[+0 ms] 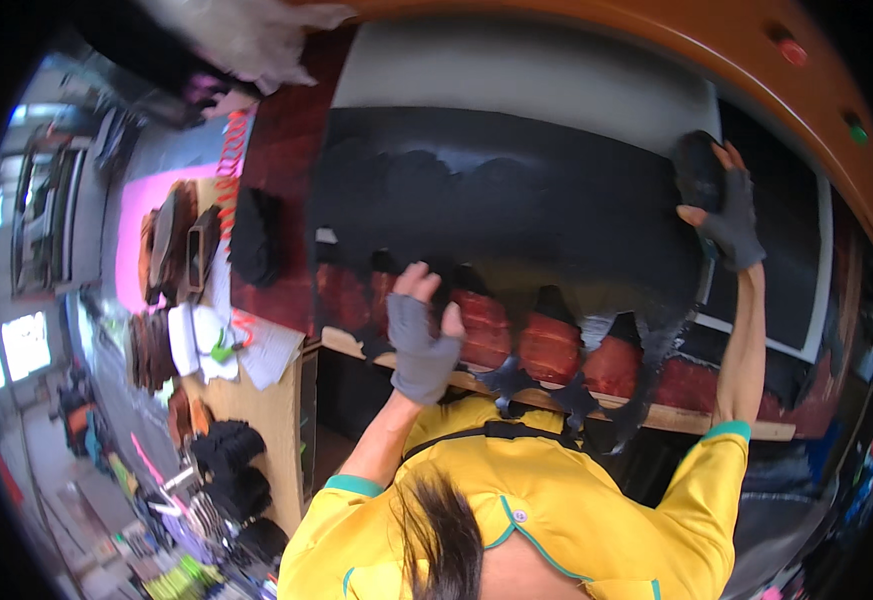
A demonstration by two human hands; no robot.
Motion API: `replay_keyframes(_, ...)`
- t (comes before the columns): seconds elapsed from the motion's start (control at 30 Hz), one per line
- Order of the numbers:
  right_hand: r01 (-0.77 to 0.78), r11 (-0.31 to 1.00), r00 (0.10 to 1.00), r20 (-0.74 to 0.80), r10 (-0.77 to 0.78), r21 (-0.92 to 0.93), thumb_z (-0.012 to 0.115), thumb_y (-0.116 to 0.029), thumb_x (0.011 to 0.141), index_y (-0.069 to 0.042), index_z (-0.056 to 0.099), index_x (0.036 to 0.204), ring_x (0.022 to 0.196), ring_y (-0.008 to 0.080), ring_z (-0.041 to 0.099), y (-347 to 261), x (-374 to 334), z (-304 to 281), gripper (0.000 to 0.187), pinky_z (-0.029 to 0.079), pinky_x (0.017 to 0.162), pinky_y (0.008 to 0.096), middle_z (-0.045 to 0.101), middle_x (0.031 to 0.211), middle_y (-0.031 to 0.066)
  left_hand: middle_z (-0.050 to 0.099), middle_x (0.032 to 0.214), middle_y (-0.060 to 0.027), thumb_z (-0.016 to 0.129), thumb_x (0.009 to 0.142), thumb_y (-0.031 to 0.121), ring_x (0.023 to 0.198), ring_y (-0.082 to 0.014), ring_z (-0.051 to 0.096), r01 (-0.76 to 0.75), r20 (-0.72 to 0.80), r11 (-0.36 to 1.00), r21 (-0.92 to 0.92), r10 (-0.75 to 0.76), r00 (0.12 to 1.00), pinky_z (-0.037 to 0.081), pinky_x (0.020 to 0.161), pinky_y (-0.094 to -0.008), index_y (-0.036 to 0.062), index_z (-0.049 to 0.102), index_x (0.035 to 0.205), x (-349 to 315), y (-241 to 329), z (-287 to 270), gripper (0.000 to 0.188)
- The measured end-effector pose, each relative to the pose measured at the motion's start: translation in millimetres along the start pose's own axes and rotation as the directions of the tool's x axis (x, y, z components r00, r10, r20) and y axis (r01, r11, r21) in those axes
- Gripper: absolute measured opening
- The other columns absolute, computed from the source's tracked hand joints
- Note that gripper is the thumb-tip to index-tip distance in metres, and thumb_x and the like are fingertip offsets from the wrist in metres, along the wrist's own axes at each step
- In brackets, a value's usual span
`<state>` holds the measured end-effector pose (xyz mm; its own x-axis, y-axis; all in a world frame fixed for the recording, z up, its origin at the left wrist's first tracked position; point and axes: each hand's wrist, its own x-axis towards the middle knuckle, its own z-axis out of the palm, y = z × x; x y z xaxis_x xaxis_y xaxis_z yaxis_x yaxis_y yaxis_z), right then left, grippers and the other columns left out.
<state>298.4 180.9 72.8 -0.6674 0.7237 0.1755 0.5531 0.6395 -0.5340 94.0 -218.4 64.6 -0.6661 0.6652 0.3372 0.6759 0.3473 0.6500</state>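
By the black sheet's [556, 190] front edge, left hand [424, 345] was loosely splayed; right hand [731, 225] gripped a dark rounded piece [697, 172].

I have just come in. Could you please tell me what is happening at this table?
A person in a yellow shirt is handling black material on a dark red table. The right hand has its thumb and fingers around a dark rounded piece at the right end of a large black sheet. The left hand is open and holds nothing, over the sheet's near edge, where curved gaps show the red surface. Whether it touches anything is unclear.
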Motion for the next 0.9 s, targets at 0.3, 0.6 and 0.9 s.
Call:
replay_keyframes(0.3, 0.154, 0.96, 0.962, -0.185, -0.199, -0.232, 0.07, -0.044, 0.083, -0.014, 0.058, 0.134, 0.132, 0.0317, 0.043, -55, -6, -5, 0.061, 0.033, 0.11, 0.0468, 0.048, 0.144, 0.0121, 0.055, 0.126, -0.0171, 0.059, 0.091, 0.007, 0.119, -0.0252, 0.053, 0.567, 0.051, 0.356, -0.742, -0.814, 0.578, 0.039, 0.106, -0.0371, -0.0007, 0.045, 0.135, 28, -97, -46, 0.047)
replay_keyframes(0.6, 0.736, 0.642, 0.656, 0.007, -0.755, 0.213, 0.075, -0.033, 0.079, -0.012, 0.062, 0.117, 0.109, 0.0229, 0.057, -292, -22, 171, 0.045, 0.043, 0.097, 0.0397, 0.063, 0.119, 0.0036, 0.058, 0.128, -0.0159, 0.047, 0.096, 0.011, 0.117, -0.0266, 0.055, 0.227, 0.365, -0.296, -0.928, -0.599, 0.713, 0.042, 0.105, -0.0357, -0.0037, 0.049, 0.13, 45, -112, -51, 0.038)
replay_keyframes(0.9, -0.143, 0.79, 0.952, -0.136, 0.275, 0.596, 0.06, -0.031, 0.096, -0.004, 0.067, 0.087, 0.066, 0.0156, 0.056, -307, 97, 203, 0.03, 0.05, 0.068, 0.0333, 0.058, 0.069, 0.0009, 0.056, 0.129, -0.0169, 0.054, 0.092, 0.009, 0.12, -0.023, 0.055, 0.541, 0.119, 0.446, -0.713, -0.683, 0.72, 0.038, 0.106, -0.0326, -0.0023, 0.049, 0.128, 29, -69, -64, 0.038)
